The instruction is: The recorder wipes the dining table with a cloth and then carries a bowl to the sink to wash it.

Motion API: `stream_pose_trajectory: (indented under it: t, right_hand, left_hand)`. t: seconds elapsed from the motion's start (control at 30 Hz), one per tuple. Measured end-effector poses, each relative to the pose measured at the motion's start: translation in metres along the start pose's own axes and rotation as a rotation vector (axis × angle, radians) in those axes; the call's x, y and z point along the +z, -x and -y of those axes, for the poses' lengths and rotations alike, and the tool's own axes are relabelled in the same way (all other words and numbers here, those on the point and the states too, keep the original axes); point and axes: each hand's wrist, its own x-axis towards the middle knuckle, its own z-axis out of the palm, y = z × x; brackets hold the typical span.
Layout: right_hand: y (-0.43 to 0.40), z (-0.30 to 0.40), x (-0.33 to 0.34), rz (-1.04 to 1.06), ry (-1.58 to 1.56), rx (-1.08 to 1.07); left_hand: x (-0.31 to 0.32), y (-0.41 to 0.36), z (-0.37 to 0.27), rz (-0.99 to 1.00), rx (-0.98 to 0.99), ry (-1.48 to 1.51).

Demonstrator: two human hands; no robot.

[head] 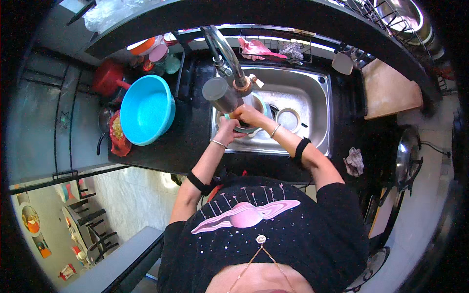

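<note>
A bowl with a pale green rim point(264, 104) is at the left side of the stainless steel sink point(315, 106), below the faucet point(229, 51). My left hand point(230, 131) grips its near left edge, fingers along the lower side. Over the bowl, my right hand point(249, 115) is bent with its fingers curled; what it may hold is hidden. A grey-lidded cylinder point(218, 93), apparently a faucet filter, hangs beside the spout and covers part of the bowl. Right of the bowl, a small round pale dish point(288, 121) lies in the sink.
A large blue basin point(148, 110) stands left of the sink, by a red bag point(120, 141) and a small pan point(105, 121). Behind the sink, a wire rack point(274, 47) holds pink gloves and a scrubber. A crumpled cloth point(354, 162) and a wooden board point(390, 89) are to the right.
</note>
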Motion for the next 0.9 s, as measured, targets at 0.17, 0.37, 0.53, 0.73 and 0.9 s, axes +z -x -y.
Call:
stream_pose_trajectory:
  t: [0.17,0.37,0.53,0.73,0.9]
  right_hand:
    - [0.009,0.023,-0.039,0.59,0.425,0.01]
    - [0.03,0.035,-0.047,0.294,1.522,-0.345]
    - [0.037,0.035,-0.042,0.074,1.255,-0.375]
    - [0.037,0.04,-0.041,0.308,1.014,-0.072]
    - [0.029,0.016,-0.052,0.147,1.421,-0.395]
  left_hand:
    - [0.003,-0.005,0.001,-0.159,-0.001,-0.05]
    - [-0.013,-0.014,0.002,-0.05,0.015,0.005]
    - [-0.002,-0.002,-0.006,-0.124,0.044,0.028]
    - [0.015,0.013,-0.008,-0.251,0.016,0.1]
    - [0.009,0.008,-0.01,-0.099,-0.013,0.163]
